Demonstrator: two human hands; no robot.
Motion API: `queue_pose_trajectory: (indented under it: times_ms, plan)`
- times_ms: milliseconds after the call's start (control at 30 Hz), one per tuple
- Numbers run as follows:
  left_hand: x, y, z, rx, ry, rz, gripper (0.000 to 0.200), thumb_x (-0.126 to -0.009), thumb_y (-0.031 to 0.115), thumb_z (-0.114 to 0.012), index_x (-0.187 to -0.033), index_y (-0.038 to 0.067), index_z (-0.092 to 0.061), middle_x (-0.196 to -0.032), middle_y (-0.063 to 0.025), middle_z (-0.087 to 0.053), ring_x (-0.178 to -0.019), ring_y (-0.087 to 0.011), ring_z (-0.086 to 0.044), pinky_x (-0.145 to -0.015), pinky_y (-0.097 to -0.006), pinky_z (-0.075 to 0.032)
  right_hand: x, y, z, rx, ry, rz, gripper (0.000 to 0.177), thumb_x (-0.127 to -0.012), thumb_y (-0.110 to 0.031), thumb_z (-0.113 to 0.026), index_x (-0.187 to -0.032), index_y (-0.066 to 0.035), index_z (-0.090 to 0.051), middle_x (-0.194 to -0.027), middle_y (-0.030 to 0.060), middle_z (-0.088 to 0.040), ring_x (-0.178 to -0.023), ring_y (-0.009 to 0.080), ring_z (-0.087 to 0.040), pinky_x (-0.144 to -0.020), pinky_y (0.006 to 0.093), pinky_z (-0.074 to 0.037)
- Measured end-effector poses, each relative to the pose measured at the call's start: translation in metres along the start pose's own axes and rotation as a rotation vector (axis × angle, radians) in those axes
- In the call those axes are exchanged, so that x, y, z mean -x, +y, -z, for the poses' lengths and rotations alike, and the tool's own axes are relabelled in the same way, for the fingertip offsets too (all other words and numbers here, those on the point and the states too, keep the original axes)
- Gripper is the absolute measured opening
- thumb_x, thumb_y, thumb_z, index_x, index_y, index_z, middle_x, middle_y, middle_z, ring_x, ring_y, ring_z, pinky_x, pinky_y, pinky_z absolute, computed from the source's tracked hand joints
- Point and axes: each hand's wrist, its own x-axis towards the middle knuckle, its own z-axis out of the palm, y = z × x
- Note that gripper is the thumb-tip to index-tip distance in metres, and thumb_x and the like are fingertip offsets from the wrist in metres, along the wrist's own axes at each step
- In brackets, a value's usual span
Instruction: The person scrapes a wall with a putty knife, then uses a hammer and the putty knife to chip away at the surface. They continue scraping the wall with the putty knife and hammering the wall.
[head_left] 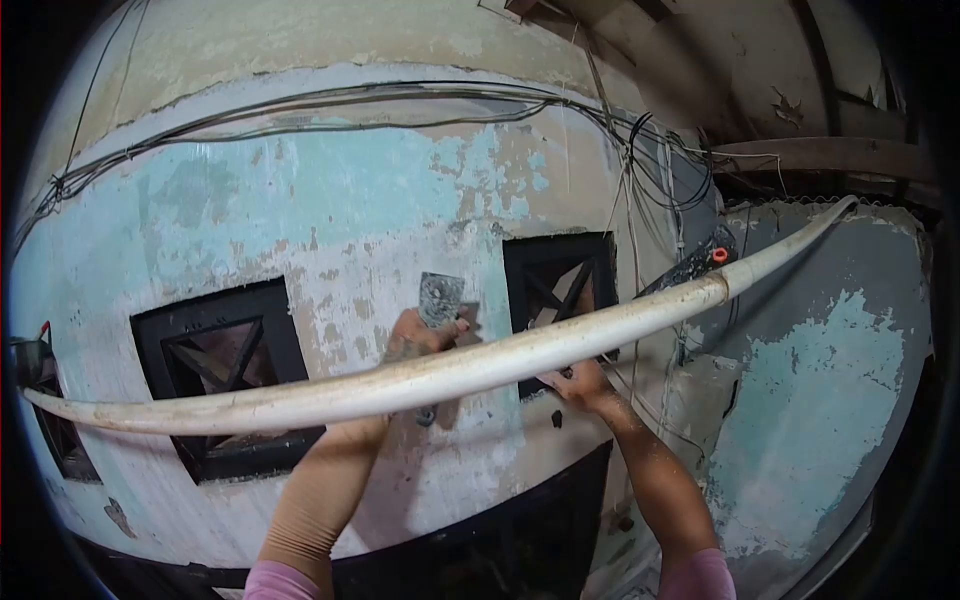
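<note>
My left hand point(428, 334) is closed around a putty knife point(441, 292). Its grey, plaster-smeared blade points up against the peeling wall, and the handle's end shows below the pipe. To the right, my right hand point(582, 386) rests at the lower edge of a black window frame point(560, 248). A finger and the thumb look apart with nothing between them; the other fingers are partly hidden. A long white pipe point(500, 355) crosses in front of both arms and covers part of my left hand and wrist. The wall point(390, 245) has flaking turquoise and white paint.
Another black window frame point(215, 312) sits in the wall at left. Bundled cables point(350, 92) run along the top and hang down at right. A dark object with an orange ring point(719, 255) is behind the pipe. A dark panel point(480, 545) lies low in front.
</note>
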Motion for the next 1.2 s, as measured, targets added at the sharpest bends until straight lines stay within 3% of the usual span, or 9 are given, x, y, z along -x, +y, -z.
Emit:
queue_pose_trajectory:
  times_ms: [200, 300, 400, 600, 667, 733, 867, 1067, 1200]
  plan:
    - [-0.007, -0.057, -0.022, -0.212, 0.092, -0.233, 0.023, -0.096, 0.022, -0.056, -0.112, 0.006, -0.06, -0.08, -0.0044, -0.062, -0.071, -0.0131, -0.06, -0.065, -0.0327, -0.051, 0.008, -0.014, -0.001, 0.032, -0.028, -0.112, 0.046, -0.086, -0.04, -0.067, -0.111, -0.002, -0.063, -0.098, 0.0199, -0.066, -0.096, 0.0337, -0.064, -0.086, 0.0411, -0.048]
    - [-0.038, -0.114, 0.004, -0.152, 0.045, -0.02, 0.025, -0.098, 0.028, -0.055, -0.093, 0.005, -0.063, -0.079, -0.003, -0.062, -0.07, -0.0123, -0.058, -0.065, -0.0296, -0.051, -0.018, -0.026, 0.004, 0.036, 0.179, 0.135, 0.046, -0.085, -0.041, -0.067, -0.109, -0.002, -0.065, -0.1, 0.0211, -0.067, -0.098, 0.0399, -0.063, -0.087, 0.0431, -0.048]
    - [-0.034, -0.043, 0.01, -0.16, 0.182, -0.102, 0.024, -0.09, 0.025, -0.064, -0.099, 0.002, -0.066, -0.079, -0.0061, -0.067, -0.072, -0.013, -0.062, -0.065, -0.0311, -0.051, -0.08, 0.006, 0.005, 0.297, 0.152, 0.288, 0.047, -0.087, -0.039, -0.065, -0.118, -0.004, -0.061, -0.118, 0.0228, -0.063, -0.114, 0.0406, -0.056, -0.098, 0.045, -0.043]
    - [-0.017, 0.011, 0.032, -0.251, 0.281, 0.014, 0.022, -0.082, 0.019, -0.073, -0.094, 0.0, -0.071, -0.077, -0.0089, -0.072, -0.067, -0.0153, -0.067, -0.061, -0.0334, -0.052, -0.099, -0.094, 0.052, 0.38, -0.098, -0.092, 0.045, -0.093, -0.036, -0.057, -0.131, -0.012, -0.055, -0.135, 0.0139, -0.055, -0.126, 0.0362, -0.048, -0.107, 0.046, -0.037]
    - [-0.023, 0.006, 0.049, -0.335, 0.247, 0.159, 0.022, -0.084, 0.017, -0.073, -0.099, 0.0, -0.07, -0.08, -0.0079, -0.072, -0.069, -0.0154, -0.068, -0.064, -0.033, -0.053, -0.092, -0.091, 0.049, 0.426, -0.079, -0.023, 0.044, -0.093, -0.036, -0.057, -0.129, -0.012, -0.056, -0.132, 0.0162, -0.057, -0.123, 0.0369, -0.05, -0.106, 0.0452, -0.037]
    - [0.01, 0.01, 0.041, -0.21, 0.119, -0.052, 0.033, -0.094, 0.029, -0.061, -0.114, 0.003, -0.063, -0.1, -0.0103, -0.067, -0.089, -0.0185, -0.064, -0.079, -0.0341, -0.052, -0.084, -0.074, 0.044, 0.441, -0.051, 0.158, 0.043, -0.093, -0.036, -0.058, -0.127, -0.011, -0.058, -0.128, 0.0186, -0.059, -0.12, 0.0372, -0.052, -0.104, 0.044, -0.038]
    - [-0.008, -0.106, 0.054, -0.254, -0.018, -0.165, 0.033, -0.101, 0.035, -0.051, -0.1, 0.005, -0.064, -0.08, -0.0023, -0.06, -0.07, -0.011, -0.056, -0.061, -0.028, -0.049, -0.057, -0.041, 0.021, 0.255, 0.049, 0.355, 0.042, -0.09, -0.036, -0.064, -0.117, -0.004, -0.062, -0.113, 0.0221, -0.063, -0.108, 0.0362, -0.057, -0.097, 0.0416, -0.042]
    - [0.056, -0.03, -0.04, 0.682, 0.043, 0.18, 0.027, -0.085, 0.016, -0.072, -0.107, 0.001, -0.068, -0.092, -0.0061, -0.069, -0.07, -0.0107, -0.061, -0.051, -0.0225, -0.047, -0.007, -0.048, -0.004, -0.18, -0.204, 0.062, 0.036, -0.087, -0.033, -0.071, -0.098, -0.001, -0.062, -0.078, 0.0073, -0.061, -0.072, 0.0198, -0.06, -0.068, 0.0339, -0.048]
    - [0.094, -0.036, -0.063, 0.746, 0.1, 0.257, 0.029, -0.086, 0.014, -0.07, -0.109, -0.003, -0.064, -0.094, -0.0079, -0.069, -0.077, -0.0138, -0.066, -0.051, -0.0259, -0.049, 0.028, -0.065, -0.012, -0.399, -0.455, -0.35, 0.023, -0.085, -0.023, -0.072, -0.088, -0.004, -0.059, -0.064, -0.001, -0.052, -0.054, 0.0088, -0.051, -0.046, 0.0254, -0.04]
